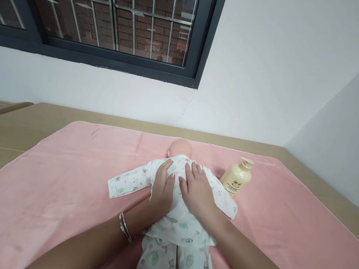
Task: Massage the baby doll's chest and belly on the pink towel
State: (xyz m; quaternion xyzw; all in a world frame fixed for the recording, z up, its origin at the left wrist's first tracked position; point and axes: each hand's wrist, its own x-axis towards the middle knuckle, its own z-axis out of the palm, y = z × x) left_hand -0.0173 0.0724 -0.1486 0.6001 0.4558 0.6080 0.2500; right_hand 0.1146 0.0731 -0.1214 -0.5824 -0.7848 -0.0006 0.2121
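A baby doll [177,228] in a white printed top and trousers lies on a pink sheet [62,197], its bald head away from me and its sleeves spread to both sides. No facial features show, so it seems to lie face down. My left hand [163,189] rests on the left of the doll's upper back, fingers stretched out. On the right of the upper back lies my right hand [198,190], flat with fingers extended. Neither hand holds anything. Beside the doll's right-hand sleeve a cream pump bottle [237,176] leans at a tilt.
The sheet covers a wooden surface [153,128] that ends at a white wall [251,73]. A dark-framed window [123,61] with metal bars is above it at the left. At the far left edge a raised wooden rim [4,112] borders something blue.
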